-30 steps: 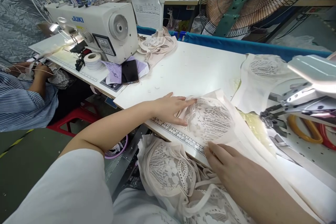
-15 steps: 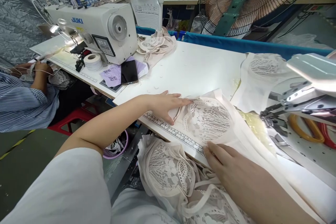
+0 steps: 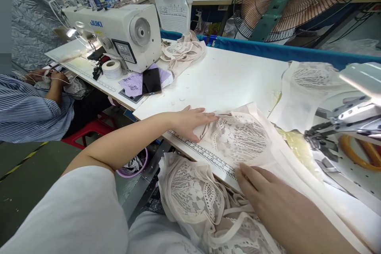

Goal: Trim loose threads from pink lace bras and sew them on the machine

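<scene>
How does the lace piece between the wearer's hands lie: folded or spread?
Spread: the lace piece shows its pattern broadly across the white table.

Left arm (image 3: pixel 125 139) reaching forward, elbow slightly bent, left hand (image 3: pixel 190 123) palm down, fingers (image 3: pixel 210 118) spread, right forearm (image 3: pixel 309 222) angled in from lower right, right hand (image 3: pixel 264 194) back uppermost, fingers close together.

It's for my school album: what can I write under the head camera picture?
Left hand and right hand touch pale lace fabric beside a printed ruler, near a sewing machine.

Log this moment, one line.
left hand: touching edge of lace bra | right hand: on its near side | printed ruler: on white table
</scene>
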